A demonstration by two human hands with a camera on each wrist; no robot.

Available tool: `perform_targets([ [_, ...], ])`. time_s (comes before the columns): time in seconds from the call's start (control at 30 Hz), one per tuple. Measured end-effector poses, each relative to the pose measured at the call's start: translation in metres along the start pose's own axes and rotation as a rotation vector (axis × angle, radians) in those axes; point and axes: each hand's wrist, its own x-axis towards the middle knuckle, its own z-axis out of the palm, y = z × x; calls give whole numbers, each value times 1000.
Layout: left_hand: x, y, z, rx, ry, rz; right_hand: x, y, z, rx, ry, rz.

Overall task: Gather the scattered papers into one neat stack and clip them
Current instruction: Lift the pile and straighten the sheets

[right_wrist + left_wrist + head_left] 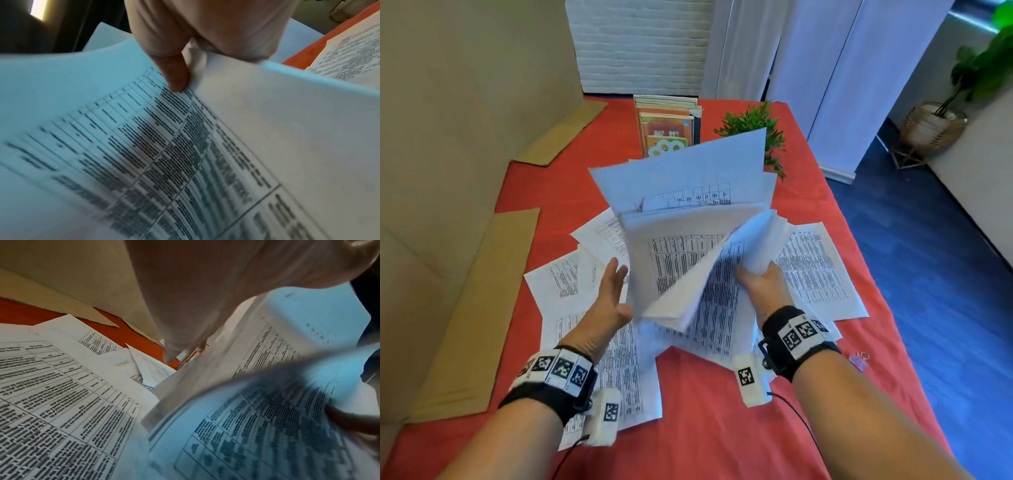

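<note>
My right hand grips a fanned bunch of printed papers, lifted off the red table with its sheets splayed and uneven. In the right wrist view its thumb presses on a sheet of that bunch. My left hand is open with straight fingers, right beside the bunch's left edge; whether it touches I cannot tell. The left wrist view shows the left hand above loose sheets. More loose sheets lie at the left, right and near left. A lilac binder clip lies by my right wrist.
A rack of books and a small green plant stand at the back of the table. Flat cardboard pieces lie along the left side by a beige wall. The table's right edge drops to a blue floor.
</note>
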Motion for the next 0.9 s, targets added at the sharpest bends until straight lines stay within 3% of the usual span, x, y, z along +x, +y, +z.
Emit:
perform_targets([
  [0.13,0,-1,7,139,-29,-56,-1,8,-5,-35,-49,52],
  [0.3,8,-1,6,183,121,-74,-5,9,-12,-4,-118,88],
  [0.43,9,-5,8,246,134,-73,-10,9,-14,51,-178,75],
  [0.53,7,-5,25,216,240,33,-14,11,-10,135,-192,57],
  [0.67,2,-10,42,172,377,130,-19,17,-4,114,-92,45],
  [0.9,-8,-28,47,-36,342,24,-32,29,-10,108,-68,70],
])
